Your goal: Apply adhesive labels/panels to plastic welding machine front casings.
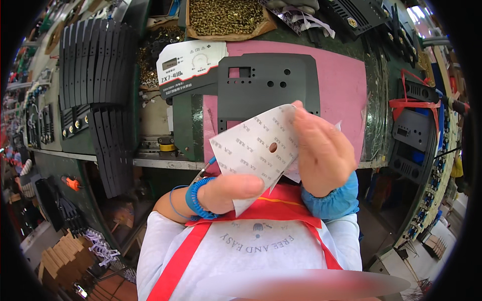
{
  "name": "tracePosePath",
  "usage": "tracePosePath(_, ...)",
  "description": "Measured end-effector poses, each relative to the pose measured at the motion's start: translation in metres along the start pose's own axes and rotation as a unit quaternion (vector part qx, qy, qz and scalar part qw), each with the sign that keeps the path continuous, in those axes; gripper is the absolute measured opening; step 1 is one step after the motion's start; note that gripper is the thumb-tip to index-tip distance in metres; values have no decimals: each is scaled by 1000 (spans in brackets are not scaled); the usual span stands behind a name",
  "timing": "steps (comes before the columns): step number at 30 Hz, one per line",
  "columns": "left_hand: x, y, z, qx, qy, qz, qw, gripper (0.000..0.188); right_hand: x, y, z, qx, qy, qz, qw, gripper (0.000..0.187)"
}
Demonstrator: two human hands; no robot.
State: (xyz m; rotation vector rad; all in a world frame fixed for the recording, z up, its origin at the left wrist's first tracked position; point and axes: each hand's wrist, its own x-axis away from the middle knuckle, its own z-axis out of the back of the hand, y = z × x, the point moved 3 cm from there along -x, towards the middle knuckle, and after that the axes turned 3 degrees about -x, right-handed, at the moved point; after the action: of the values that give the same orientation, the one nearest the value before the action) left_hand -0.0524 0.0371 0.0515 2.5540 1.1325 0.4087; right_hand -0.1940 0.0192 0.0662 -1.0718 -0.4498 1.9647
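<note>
A white adhesive label sheet [246, 145] is held up in front of my chest, its backing paper with repeated faint grey print towards me and a small round hole near its right side. My left hand [228, 191], with a blue coiled strap round the wrist, grips the sheet's lower edge. At the upper right edge, my right hand [324, 148] holds it, its fingertips closed on the corner; the thumb is hidden. Behind the sheet, a dark grey metal panel [258, 103] with round and square cutouts lies on a pink mat [344, 93]. The sheet covers the panel's lower part.
Printed white and black labels [188, 62] lie left of the panel. A box of small brass-coloured parts [226, 20] sits at the back. Rows of dark metal strips [95, 62] stand at left. More grey panels [411, 138] rest at right. A yellow-black tape measure [167, 144] is near the front edge.
</note>
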Motion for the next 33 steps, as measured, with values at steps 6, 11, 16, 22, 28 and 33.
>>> tracePosePath(6,17,-9,4,-91,62,16,994,89,4,12,-6,-11,6,42,999,41)
tracePosePath(11,16,-14,20,-67,49,11,996,77,-1,8,-8,-78,54,-106,990,33)
tracePosePath(16,-2,8,-6,-188,-20,-10,982,96,-2,5,-8,-46,93,-27,994,28)
tracePosePath(22,-10,21,20,-218,181,-298,911,114,7,-12,3,-177,-121,65,975,27)
tracePosePath(28,-4,3,18,-471,-127,-154,859,142,6,31,10,-336,141,-134,922,31)
tracePosePath(33,17,27,46,-262,93,-209,937,52,13,74,58,-525,72,-91,843,69)
